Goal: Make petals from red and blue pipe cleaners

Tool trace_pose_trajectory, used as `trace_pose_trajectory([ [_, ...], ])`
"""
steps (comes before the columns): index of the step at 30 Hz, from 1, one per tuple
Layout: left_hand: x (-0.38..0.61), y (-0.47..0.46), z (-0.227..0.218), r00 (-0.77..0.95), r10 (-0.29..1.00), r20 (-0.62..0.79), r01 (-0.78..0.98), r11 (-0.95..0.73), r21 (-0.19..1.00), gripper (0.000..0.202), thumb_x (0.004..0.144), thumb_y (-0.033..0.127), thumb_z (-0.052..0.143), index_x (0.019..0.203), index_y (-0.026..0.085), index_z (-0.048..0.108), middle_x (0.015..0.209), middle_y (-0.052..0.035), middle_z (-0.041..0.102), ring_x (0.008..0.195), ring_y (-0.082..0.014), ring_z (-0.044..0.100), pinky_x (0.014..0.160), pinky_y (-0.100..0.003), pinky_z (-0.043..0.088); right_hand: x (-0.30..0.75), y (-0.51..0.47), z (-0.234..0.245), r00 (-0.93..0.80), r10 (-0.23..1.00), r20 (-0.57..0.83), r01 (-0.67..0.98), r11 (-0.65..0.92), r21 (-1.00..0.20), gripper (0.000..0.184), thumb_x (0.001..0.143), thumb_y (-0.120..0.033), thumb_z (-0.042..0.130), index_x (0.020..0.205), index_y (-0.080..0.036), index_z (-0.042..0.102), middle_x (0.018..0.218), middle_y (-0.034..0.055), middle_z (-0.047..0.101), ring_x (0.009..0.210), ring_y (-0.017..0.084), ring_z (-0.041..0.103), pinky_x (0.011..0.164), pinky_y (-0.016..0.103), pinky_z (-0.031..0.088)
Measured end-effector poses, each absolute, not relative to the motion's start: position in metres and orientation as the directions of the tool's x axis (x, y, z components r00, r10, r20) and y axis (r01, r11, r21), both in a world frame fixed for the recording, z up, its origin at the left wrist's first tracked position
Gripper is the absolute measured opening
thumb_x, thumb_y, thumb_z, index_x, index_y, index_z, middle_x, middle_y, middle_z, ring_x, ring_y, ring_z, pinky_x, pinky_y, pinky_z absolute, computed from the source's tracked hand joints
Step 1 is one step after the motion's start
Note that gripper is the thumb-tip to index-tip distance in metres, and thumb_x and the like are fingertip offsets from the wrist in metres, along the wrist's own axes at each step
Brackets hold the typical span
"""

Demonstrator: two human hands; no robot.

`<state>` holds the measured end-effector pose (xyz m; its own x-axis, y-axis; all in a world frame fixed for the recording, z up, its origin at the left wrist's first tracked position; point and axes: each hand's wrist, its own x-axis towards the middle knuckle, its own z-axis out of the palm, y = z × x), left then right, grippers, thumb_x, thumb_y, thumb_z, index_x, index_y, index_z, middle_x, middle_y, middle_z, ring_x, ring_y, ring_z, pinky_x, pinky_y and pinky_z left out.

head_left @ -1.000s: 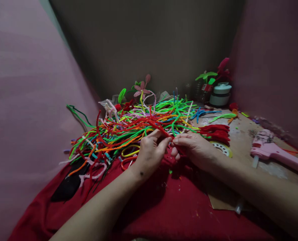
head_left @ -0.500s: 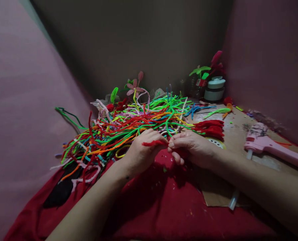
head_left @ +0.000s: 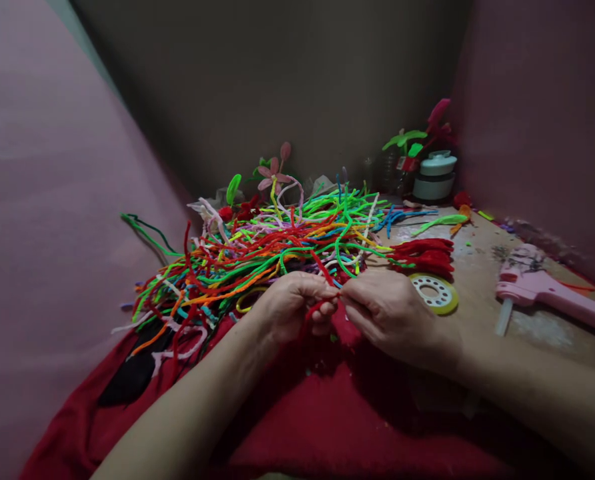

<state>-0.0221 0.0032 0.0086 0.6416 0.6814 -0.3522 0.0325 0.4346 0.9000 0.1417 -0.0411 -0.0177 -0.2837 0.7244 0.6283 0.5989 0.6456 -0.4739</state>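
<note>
A red pipe cleaner (head_left: 322, 268) is pinched between my two hands above the red cloth. My left hand (head_left: 297, 303) is closed on it, with one end rising past the thumb and another part bending down below the fingers. The fingertips of my right hand (head_left: 385, 310) meet the left ones at the same spot, pinching the red piece; its far side is hidden by the hand. Just behind both hands lies a heap of loose pipe cleaners (head_left: 287, 247) in many colours.
Right of the heap lie a red pipe cleaner bundle (head_left: 422, 257) and a yellow tape roll (head_left: 450, 300). A pink glue gun (head_left: 537, 283) rests farther right. At the back stand a lidded pot (head_left: 433, 179) and a pink pipe-cleaner flower (head_left: 272, 175). Red cloth (head_left: 287, 427) covers the front.
My right hand has turned over, knuckles now up, and the left has rolled so its fingers show. The red pipe cleaner has swung from pointing left to pointing up and down. The tape roll is more visible.
</note>
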Motion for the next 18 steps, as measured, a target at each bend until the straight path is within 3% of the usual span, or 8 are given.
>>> trace_pose_trajectory([
  [2, -0.025, 0.004, 0.012, 0.66, 0.676, -0.328, 0.047, 0.399, 0.916, 0.016, 0.065, 0.022, 0.063, 0.054, 0.012, 0.056, 0.045, 0.0003, 0.049, 0.038, -0.0079, 0.041, 0.042, -0.023, 0.035, 0.142, -0.042, -0.017, -0.277, 0.716, 0.641, 0.593, 0.652, -0.472, 0.019, 0.079, -0.019, 0.048, 0.061, -0.017, 0.056, 0.057, 0.0021, 0.051, 0.056, 0.012, 0.043, 0.058, 0.028, 0.031],
  [6, -0.034, 0.007, 0.025, 0.611, 0.786, -0.094, 0.107, 0.036, 0.994, 0.015, 0.071, 0.026, 0.067, 0.073, 0.011, 0.065, 0.063, -0.0028, 0.06, 0.055, -0.0092, 0.053, 0.056, -0.022, 0.041, 0.144, -0.04, -0.009, -0.222, 0.885, 0.408, 0.247, 0.456, -0.855, 0.019, 0.082, -0.021, 0.047, 0.066, -0.018, 0.055, 0.058, -0.0003, 0.054, 0.054, 0.011, 0.048, 0.054, 0.023, 0.036],
  [8, -0.037, 0.01, 0.027, 0.58, 0.811, 0.075, 0.09, -0.155, 0.984, 0.017, 0.069, 0.025, 0.07, 0.08, 0.013, 0.065, 0.072, -0.0026, 0.061, 0.064, -0.01, 0.054, 0.061, -0.021, 0.041, 0.146, -0.038, -0.007, -0.249, 0.924, 0.291, 0.049, 0.312, -0.949, 0.019, 0.083, -0.024, 0.049, 0.067, -0.017, 0.056, 0.058, -0.0002, 0.057, 0.055, 0.011, 0.05, 0.055, 0.023, 0.038],
  [10, -0.036, 0.011, 0.025, 0.579, 0.786, 0.218, 0.064, -0.311, 0.948, 0.017, 0.068, 0.024, 0.071, 0.082, 0.014, 0.065, 0.078, -0.003, 0.06, 0.071, -0.0115, 0.054, 0.066, -0.023, 0.042, 0.146, -0.037, -0.006, -0.28, 0.93, 0.239, -0.053, 0.234, -0.971, 0.019, 0.082, -0.027, 0.052, 0.067, -0.017, 0.056, 0.058, -0.0002, 0.058, 0.054, 0.01, 0.05, 0.056, 0.023, 0.038],
  [14, -0.031, 0.008, 0.02, 0.584, 0.688, 0.43, 0.086, -0.58, 0.81, 0.012, 0.073, 0.024, 0.067, 0.08, 0.015, 0.066, 0.081, -0.0041, 0.056, 0.078, -0.014, 0.052, 0.072, -0.026, 0.042, 0.146, -0.035, -0.008, -0.312, 0.928, 0.204, -0.076, 0.19, -0.979, 0.017, 0.082, -0.026, 0.054, 0.068, -0.016, 0.057, 0.058, -0.0008, 0.059, 0.054, 0.009, 0.049, 0.056, 0.022, 0.038],
  [18, -0.029, 0.003, 0.023, 0.575, 0.678, 0.458, 0.201, -0.66, 0.724, 0.012, 0.075, 0.026, 0.065, 0.07, 0.016, 0.064, 0.081, -0.0038, 0.052, 0.081, -0.015, 0.05, 0.074, -0.026, 0.04, 0.146, -0.037, -0.007, -0.324, 0.927, 0.191, -0.003, 0.201, -0.98, 0.017, 0.081, -0.024, 0.052, 0.067, -0.016, 0.057, 0.056, -0.0013, 0.057, 0.052, 0.009, 0.048, 0.053, 0.022, 0.038],
])
